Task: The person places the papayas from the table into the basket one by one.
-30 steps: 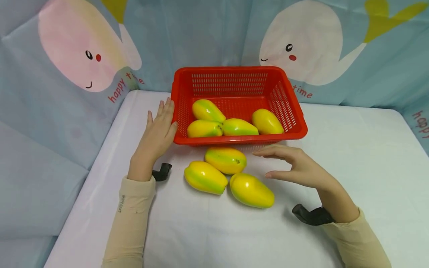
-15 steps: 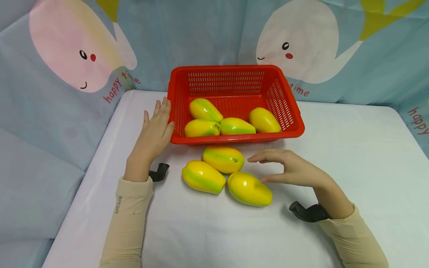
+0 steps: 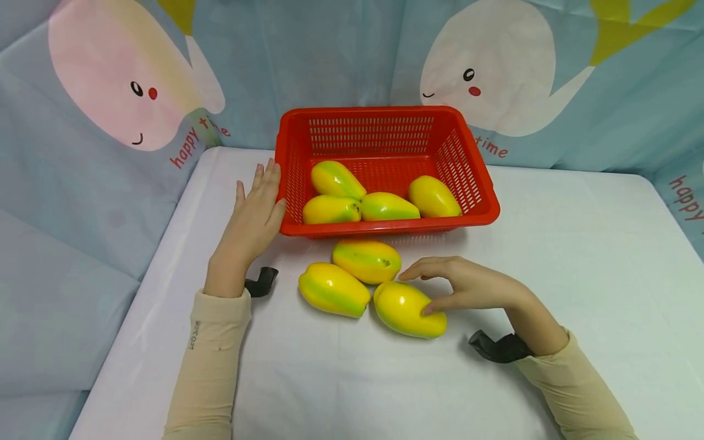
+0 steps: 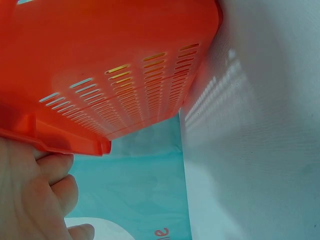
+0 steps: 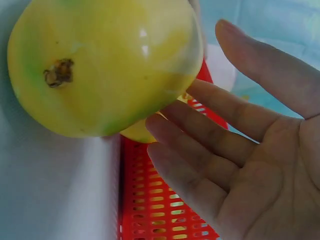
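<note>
My left hand (image 3: 252, 212) rests its straight fingers along the left rim of a red plastic basket (image 3: 387, 228); in the left wrist view the fingers (image 4: 56, 169) lie against the rim's underside. My right hand (image 3: 467, 282) hovers with thumb and fingers spread over the right end of a yellow papaya (image 3: 407, 310). In the right wrist view this papaya (image 5: 105, 65) shows its brown stem end, with the fingertips near its side and the thumb apart from it. Two more yellow-green papayas, one behind (image 3: 366, 261) and one to the left (image 3: 333, 289), lie close by on the table.
Several papayas (image 3: 390, 207) lie inside the basket, mostly along its front. A white cloth (image 3: 341, 379) covers the table. Behind stands a blue curtain (image 3: 341, 55) with whale prints. Black wrist mounts (image 3: 499, 348) stick out by both sleeves.
My right hand has moved left and down, from beside the nearest papaya to over its right end. The left hand stays at the basket; the head view has shifted slightly.
</note>
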The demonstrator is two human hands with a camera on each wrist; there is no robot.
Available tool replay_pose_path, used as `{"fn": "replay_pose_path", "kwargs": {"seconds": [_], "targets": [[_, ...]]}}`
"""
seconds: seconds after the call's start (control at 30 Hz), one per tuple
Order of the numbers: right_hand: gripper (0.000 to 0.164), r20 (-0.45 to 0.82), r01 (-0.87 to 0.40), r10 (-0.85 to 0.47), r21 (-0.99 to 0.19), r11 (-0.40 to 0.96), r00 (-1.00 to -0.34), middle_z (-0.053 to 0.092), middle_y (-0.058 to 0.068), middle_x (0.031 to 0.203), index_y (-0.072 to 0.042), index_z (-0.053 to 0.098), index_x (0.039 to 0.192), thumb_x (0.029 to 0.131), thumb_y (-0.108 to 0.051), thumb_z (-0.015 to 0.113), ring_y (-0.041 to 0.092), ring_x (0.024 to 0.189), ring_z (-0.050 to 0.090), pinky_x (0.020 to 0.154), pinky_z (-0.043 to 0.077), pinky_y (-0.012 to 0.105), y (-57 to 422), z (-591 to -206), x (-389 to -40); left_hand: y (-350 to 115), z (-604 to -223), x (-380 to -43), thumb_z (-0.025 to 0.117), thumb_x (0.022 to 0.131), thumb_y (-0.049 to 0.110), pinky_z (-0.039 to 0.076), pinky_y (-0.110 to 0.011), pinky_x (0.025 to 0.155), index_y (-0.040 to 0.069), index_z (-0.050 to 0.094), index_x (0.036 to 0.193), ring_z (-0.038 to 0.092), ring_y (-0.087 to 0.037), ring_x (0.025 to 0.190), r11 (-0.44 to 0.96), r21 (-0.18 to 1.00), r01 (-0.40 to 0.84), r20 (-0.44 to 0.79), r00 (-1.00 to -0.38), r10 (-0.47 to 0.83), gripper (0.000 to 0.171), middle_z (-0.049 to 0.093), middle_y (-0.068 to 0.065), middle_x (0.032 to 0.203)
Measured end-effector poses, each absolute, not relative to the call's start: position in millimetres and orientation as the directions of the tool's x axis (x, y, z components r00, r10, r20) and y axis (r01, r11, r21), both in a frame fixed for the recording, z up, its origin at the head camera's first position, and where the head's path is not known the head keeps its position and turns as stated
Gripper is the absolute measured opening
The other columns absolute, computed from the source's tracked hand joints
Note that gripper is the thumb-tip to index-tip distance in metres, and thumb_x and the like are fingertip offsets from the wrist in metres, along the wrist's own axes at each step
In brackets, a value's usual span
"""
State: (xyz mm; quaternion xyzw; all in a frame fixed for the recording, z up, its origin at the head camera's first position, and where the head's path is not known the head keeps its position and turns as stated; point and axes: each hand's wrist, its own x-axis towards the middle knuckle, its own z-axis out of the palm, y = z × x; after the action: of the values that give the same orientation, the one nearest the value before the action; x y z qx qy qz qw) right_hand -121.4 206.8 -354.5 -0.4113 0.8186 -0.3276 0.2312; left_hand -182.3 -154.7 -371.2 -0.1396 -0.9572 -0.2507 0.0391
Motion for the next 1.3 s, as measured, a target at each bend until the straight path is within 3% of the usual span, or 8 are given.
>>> {"fn": "replay_pose_path", "kwargs": {"seconds": [0.5,0.83,1.3], "targets": [[0.067,-0.219,-0.471,-0.821,-0.729,0.497,-0.527,0.053,-0.004,0.131,-0.013,0.049,0.135,0.077,-0.027,0.078,0.014,0.112,0.052,0.097,0.043,0.039,205,-361,-123,-155,-370,-183,0.031,0.100,0.027,-0.009,-0.052,0.111,0.007,0.005,0.152,-0.004,-0.020,0.144,0.835,0.471,0.285,0.144,-0.959,0.246,0.061,0.003,-0.005,0.158],[0.083,-0.274,-0.470,-0.799,-0.689,0.552,-0.536,0.046,-0.001,0.140,-0.011,0.040,0.142,0.072,-0.021,0.083,0.016,0.126,0.042,0.107,0.032,0.041,204,-365,-124,-154,-371,-183,0.031,0.100,0.027,-0.010,-0.051,0.111,0.008,0.005,0.152,-0.004,-0.021,0.144,0.837,0.473,0.277,0.138,-0.961,0.240,0.061,0.003,-0.005,0.158],[0.083,-0.293,-0.458,-0.783,-0.678,0.575,-0.549,0.046,-0.001,0.139,-0.012,0.037,0.142,0.072,-0.023,0.082,0.015,0.123,0.044,0.106,0.034,0.041,205,-368,-125,-154,-370,-182,0.033,0.100,0.026,-0.011,-0.049,0.111,0.008,0.006,0.152,-0.004,-0.020,0.144,0.836,0.475,0.273,0.135,-0.962,0.237,0.062,0.003,-0.004,0.158]]}}
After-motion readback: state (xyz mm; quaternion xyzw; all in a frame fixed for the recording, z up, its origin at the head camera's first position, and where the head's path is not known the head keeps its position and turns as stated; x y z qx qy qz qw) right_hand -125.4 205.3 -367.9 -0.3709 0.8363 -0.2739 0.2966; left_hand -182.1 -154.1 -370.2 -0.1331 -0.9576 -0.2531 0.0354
